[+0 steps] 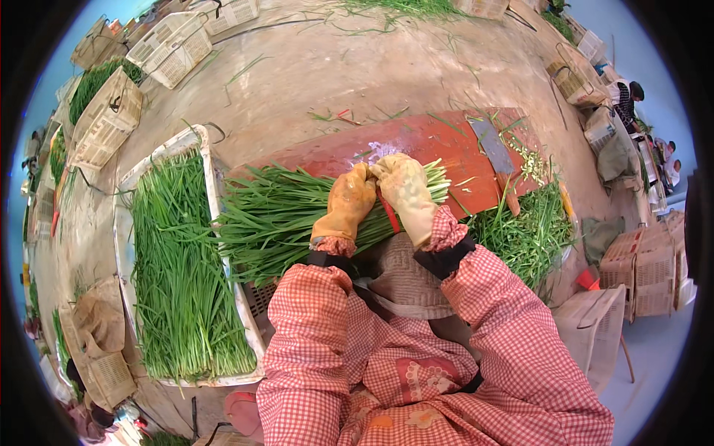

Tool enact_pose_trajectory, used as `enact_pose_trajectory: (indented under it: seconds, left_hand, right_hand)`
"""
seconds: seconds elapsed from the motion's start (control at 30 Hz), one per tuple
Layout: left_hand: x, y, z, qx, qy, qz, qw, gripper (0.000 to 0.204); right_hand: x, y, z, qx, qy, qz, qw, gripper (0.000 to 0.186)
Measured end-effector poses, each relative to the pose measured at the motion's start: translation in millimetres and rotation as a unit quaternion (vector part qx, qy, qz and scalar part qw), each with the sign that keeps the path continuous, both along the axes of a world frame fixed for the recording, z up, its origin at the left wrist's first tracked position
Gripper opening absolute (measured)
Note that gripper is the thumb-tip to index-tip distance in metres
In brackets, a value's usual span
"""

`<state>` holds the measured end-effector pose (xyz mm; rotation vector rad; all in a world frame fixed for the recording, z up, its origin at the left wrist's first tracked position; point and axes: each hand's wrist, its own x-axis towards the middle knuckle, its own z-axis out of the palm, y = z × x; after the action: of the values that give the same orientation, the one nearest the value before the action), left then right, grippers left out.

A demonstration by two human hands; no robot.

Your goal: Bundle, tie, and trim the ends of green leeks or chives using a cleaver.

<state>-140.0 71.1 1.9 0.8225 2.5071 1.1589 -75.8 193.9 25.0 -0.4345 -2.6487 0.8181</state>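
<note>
A bundle of garlic chives point(286, 201) lies across the red board in front of me, leaves to the left and pale cut ends to the right. A red tie point(389, 214) runs round it. My left hand point(349, 199), in an orange-stained rubber glove, is closed at the top of the bundle. My right hand point(405, 189), in a cream glove, is closed right beside it, fingertips meeting the left ones where the tie comes up. The tie's ends are hidden in the fingers. A cleaver point(491, 145) with a wooden handle rests on the red board point(446, 134) to the right.
To my left stands a white crate point(214, 193) full of loose chives. Trimmings point(532, 230) are heaped right of the board. Plastic baskets point(169, 48) stand at the far left, and stacked crates point(643, 264) at the right. Other people point(628, 100) are at the far right.
</note>
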Motion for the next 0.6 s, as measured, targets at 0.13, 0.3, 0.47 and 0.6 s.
enact_pose_trajectory:
  seconds: [0.13,0.3,0.47,0.6]
  left_hand:
    - [1,-3,5,0.005,-0.005,0.009,1.0,0.024]
    - [1,0,12,0.075,-0.033,-0.002,0.997,0.026]
    - [-4,2,9,0.051,-0.041,-0.032,0.997,0.023]
    - [-2,7,4,0.039,-0.014,-0.046,0.998,0.022]
  right_hand:
    - [7,5,-17,0.068,0.007,0.067,0.995,0.006]
    - [21,-1,7,0.182,0.09,0.17,0.964,0.015]
    - [20,2,4,0.179,0.022,0.161,0.97,0.017]
    - [21,5,4,0.136,0.028,0.138,0.981,0.016]
